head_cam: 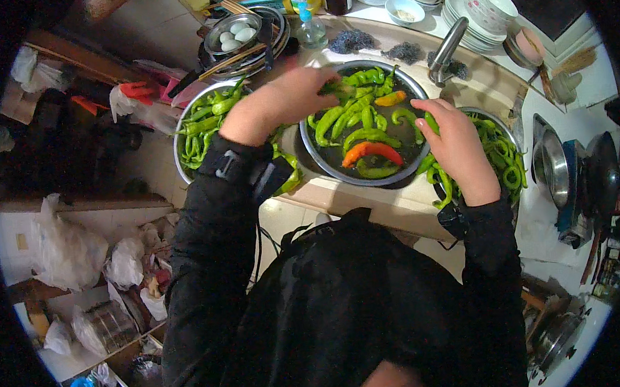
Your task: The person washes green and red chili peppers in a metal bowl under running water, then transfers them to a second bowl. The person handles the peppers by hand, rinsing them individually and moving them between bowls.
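A round metal basin (308, 147) in the sink holds dark-looking water with several green peppers (355, 111), an orange-red pepper (373, 153) and a yellow-orange one (390, 98) in it. My left hand (300, 93), blurred, is over the basin's left rim; green shows at its fingertips, but whether it grips a pepper is unclear. At the right rim, my right hand (453, 145) pinches a green pepper (431, 123) between thumb and fingers. More green peppers fill a left basin (178, 157) and a right basin (512, 133), each partly hidden by my arm or hand.
The faucet (446, 52) rises behind the basin, near steel-wool scrubbers (351, 41). Eggs (240, 33) sit in a metal bowl at the back left, beside a pump bottle (310, 30). Stacked bowls and plates (481, 15) stand back right; a metal pan (551, 162) lies far right.
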A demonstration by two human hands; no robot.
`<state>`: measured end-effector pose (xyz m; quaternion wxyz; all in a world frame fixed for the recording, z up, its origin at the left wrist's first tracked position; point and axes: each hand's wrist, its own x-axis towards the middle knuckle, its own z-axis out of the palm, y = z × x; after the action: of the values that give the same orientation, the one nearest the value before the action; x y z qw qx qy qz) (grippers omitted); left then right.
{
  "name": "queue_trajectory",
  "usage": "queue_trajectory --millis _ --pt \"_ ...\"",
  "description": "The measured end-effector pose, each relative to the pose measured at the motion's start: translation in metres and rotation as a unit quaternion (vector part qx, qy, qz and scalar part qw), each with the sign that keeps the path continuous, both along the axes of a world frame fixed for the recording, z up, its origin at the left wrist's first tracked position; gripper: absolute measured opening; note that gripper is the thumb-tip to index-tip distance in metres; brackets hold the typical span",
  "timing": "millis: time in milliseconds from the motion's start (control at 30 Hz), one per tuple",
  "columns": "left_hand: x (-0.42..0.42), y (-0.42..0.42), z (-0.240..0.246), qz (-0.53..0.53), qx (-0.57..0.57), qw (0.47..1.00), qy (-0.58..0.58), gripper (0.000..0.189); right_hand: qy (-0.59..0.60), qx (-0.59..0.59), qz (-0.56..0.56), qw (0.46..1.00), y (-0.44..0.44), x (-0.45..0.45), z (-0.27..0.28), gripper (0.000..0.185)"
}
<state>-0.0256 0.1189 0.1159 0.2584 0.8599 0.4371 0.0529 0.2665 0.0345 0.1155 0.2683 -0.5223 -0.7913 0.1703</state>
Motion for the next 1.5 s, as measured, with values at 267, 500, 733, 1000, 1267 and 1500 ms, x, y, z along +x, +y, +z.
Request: queue_trajectory --millis 267,500,733,1000,1267,1500 --pt "-0.014 -0.036 -0.023 0.004 0.026 0.976 0.215 0.036 0.006 -0.023 0.005 1.0 -0.009 -0.005 -0.002 0.025" --pt "-0.046 -0.061 0.021 0.052 0.012 0.99 -0.134 0.042 0.027 -0.022 0.011 0.999 -0.012 -0.009 -0.005 0.025" --pt "-0.048 -0.085 -0.029 0.102 0.066 0.984 0.126 0.032 0.021 -0.053 0.018 0.998 -0.015 -0.017 -0.008 0.024" --pt "-0.088 -0.131 -0.077 0.192 0.052 0.978 0.067 0.039 0.014 -0.093 0.015 0.995 -0.021 -0.02 -0.021 0.024" --pt "-0.112 -0.145 -0.086 0.371 0.07 0.915 -0.143 0.037 -0.004 -0.125 0.071 0.99 -0.023 -0.054 -0.046 0.023" --pt "-0.117 -0.155 -0.075 0.375 0.047 0.896 -0.233 0.035 0.041 -0.182 0.098 0.977 -0.021 -0.074 -0.068 0.019"
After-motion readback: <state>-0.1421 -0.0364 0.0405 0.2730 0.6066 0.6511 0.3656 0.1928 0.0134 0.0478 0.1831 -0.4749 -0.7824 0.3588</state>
